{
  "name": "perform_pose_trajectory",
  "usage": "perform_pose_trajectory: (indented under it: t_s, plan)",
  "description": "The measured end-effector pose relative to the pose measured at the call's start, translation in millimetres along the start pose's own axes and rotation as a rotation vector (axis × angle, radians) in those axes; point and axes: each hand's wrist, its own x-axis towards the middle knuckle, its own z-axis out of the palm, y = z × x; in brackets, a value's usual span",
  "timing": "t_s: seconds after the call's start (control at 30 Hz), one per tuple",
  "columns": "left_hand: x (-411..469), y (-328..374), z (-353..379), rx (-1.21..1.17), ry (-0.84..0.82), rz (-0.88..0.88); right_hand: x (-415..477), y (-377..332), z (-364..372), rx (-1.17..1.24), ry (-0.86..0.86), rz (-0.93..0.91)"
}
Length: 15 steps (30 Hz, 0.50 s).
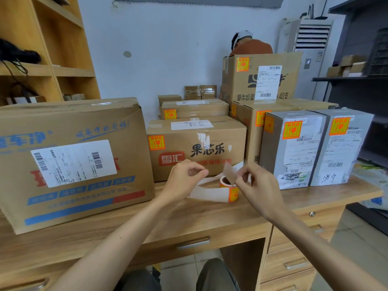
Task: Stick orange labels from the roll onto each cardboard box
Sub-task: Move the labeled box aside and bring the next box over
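Observation:
The roll of orange labels [230, 190] stands on the wooden desk [210, 219], its white backing strip [207, 192] trailing to the left. My right hand [257, 187] pinches a peeled label [229, 172], back side facing me, just above the roll. My left hand [184, 179] pinches the backing strip at its upper end. The large box with blue print [71, 158] at the left shows no orange label. The middle box [197, 148], the grey boxes [294, 148] and the boxes behind carry orange labels.
A person sits behind the tall box [262, 78] at the back right. Wooden shelves [48, 49] rise at the left, and a dark rack [361, 76] with small parcels stands at the right. Desk drawers [291, 263] are below.

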Motion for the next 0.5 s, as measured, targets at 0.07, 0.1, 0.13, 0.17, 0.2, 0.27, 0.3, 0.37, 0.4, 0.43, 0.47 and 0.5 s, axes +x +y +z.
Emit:
perform_pose_trajectory:
  t_s: [0.07, 0.1, 0.13, 0.17, 0.2, 0.27, 0.3, 0.37, 0.4, 0.43, 0.47, 0.5]
  plan:
    - [-3, 11, -9, -0.061, 0.017, -0.019, 3, -14, 9, -0.143, 0.018, -0.147]
    - [-6, 16, -14, -0.083, 0.02, -0.027, 5, -22, 15, -0.204, 0.032, -0.223]
    - [-9, 22, -20, -0.105, 0.026, -0.031, 6, -30, 21, -0.253, 0.048, -0.296]
    - [-12, 26, -27, -0.124, 0.035, -0.033, 8, -37, 28, -0.288, 0.063, -0.361]
    - [-15, 29, -33, -0.135, 0.052, -0.032, 9, -45, 35, -0.313, 0.08, -0.413]
    - [-19, 30, -47, -0.118, 0.108, -0.027, 12, -61, 50, -0.349, 0.125, -0.49]
    - [-20, 28, -56, -0.101, 0.138, -0.03, 13, -69, 56, -0.363, 0.151, -0.52]
    - [-23, 24, -72, -0.064, 0.187, -0.044, 15, -85, 65, -0.375, 0.195, -0.571]
    - [-25, 23, -80, -0.044, 0.206, -0.052, 15, -94, 68, -0.374, 0.212, -0.596]
    - [-27, 21, -88, -0.025, 0.226, -0.059, 16, -101, 72, -0.37, 0.222, -0.624]
    - [-30, 20, -96, -0.009, 0.243, -0.063, 16, -107, 75, -0.357, 0.215, -0.646]
    - [-33, 19, -105, 0.008, 0.255, -0.063, 16, -113, 78, -0.327, 0.191, -0.652]
